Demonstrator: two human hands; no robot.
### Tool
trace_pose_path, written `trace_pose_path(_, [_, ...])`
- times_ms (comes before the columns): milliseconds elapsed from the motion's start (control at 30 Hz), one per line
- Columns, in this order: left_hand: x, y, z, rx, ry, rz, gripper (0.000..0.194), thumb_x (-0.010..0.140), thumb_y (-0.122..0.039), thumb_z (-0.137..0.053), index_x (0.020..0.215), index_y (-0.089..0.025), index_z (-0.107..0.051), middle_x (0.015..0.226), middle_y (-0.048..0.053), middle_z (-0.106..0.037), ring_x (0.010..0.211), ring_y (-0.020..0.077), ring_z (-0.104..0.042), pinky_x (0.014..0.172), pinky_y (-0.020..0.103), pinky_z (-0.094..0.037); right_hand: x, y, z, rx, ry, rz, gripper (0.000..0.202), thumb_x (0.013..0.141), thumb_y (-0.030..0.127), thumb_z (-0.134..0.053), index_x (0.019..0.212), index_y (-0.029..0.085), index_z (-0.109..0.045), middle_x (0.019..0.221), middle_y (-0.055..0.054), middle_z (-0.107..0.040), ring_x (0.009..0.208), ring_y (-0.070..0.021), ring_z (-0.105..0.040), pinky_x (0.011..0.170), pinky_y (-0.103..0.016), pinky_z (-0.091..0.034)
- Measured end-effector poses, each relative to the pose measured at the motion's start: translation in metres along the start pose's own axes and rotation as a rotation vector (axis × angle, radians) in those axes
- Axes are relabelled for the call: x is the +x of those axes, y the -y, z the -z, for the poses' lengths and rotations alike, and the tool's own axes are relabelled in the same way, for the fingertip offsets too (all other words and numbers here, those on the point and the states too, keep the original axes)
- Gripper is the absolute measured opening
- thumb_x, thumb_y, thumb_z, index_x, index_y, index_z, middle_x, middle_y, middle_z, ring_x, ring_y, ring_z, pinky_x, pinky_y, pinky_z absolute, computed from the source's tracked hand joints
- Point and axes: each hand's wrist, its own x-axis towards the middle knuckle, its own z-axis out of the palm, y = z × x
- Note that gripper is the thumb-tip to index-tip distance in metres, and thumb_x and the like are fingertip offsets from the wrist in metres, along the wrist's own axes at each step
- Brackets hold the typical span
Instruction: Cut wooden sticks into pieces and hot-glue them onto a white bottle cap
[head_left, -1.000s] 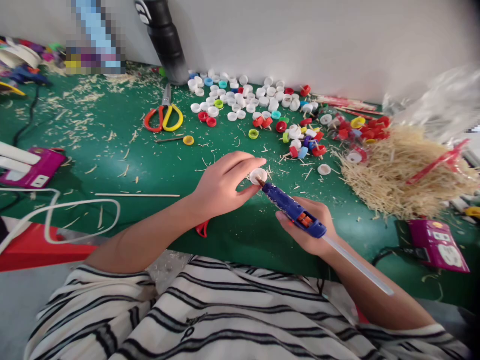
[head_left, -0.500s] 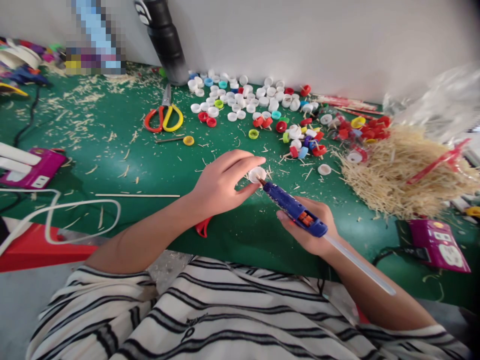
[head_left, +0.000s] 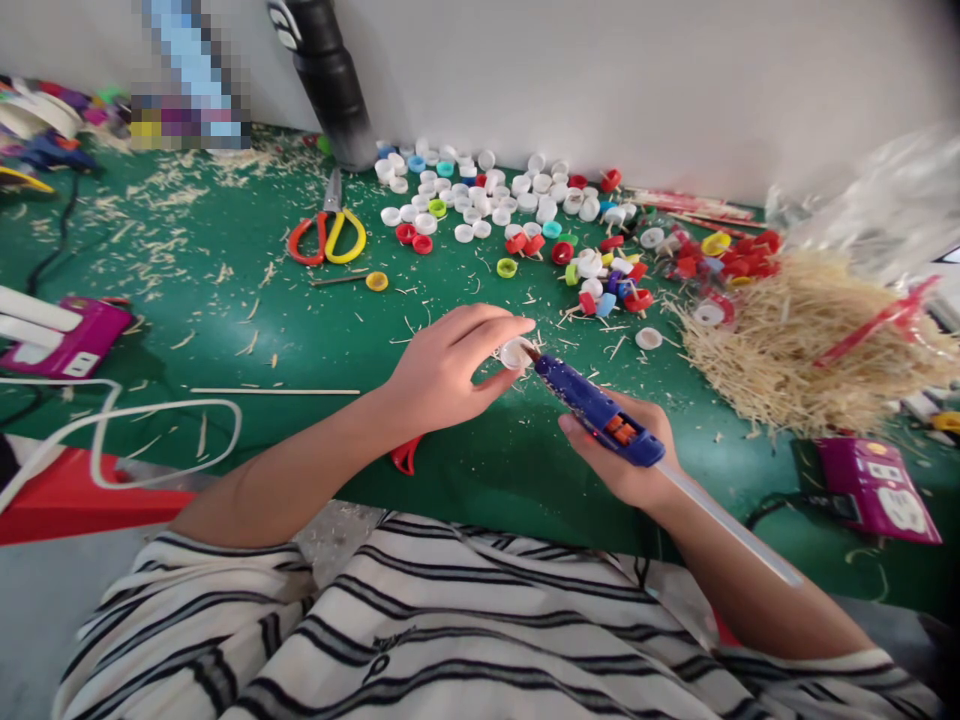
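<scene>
Between the thumb and fingers of my left hand (head_left: 457, 365) is a white bottle cap (head_left: 514, 353), its hollow side facing up. My right hand (head_left: 637, 450) grips a blue hot glue gun (head_left: 596, 405) from below, with a long clear glue stick (head_left: 731, 525) jutting from its back end. The gun's nozzle tip is at the right rim of the cap. Whether tip and cap touch, I cannot tell. A red curved piece (head_left: 406, 455) lies partly hidden below my left wrist.
Many loose bottle caps (head_left: 502, 205) cover the back of the green table. Scissors (head_left: 328, 235) and a black bottle (head_left: 330, 90) stand left of them. To the right is a heap of thin wooden sticks (head_left: 795, 345). Purple power boxes (head_left: 881, 490) and a white cable (head_left: 165, 405) lie at the sides.
The glue gun in my right hand has shifted slightly right, its tip moving from inside the cap to the rim. My left hand and the cap have barely moved.
</scene>
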Motion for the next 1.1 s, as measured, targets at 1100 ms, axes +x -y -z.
trace_pose_path(1100, [0.0034,-0.0001,0.0003,-0.118,-0.061,0.134,0.025,0.089,-0.040,-0.071,0.104,-0.024,-0.059,0.098,0.004,-0.064,0.066,0.0110,-0.051,0.064,0.030,-0.050,-0.0069,-0.0011,0.0050,0.161,-0.169,0.033,0.008,0.087,0.029,-0.067,0.080,0.026,-0.065,0.075,-0.002,-0.070,0.062,-0.0180,-0.064,0.059,-0.033,-0.054])
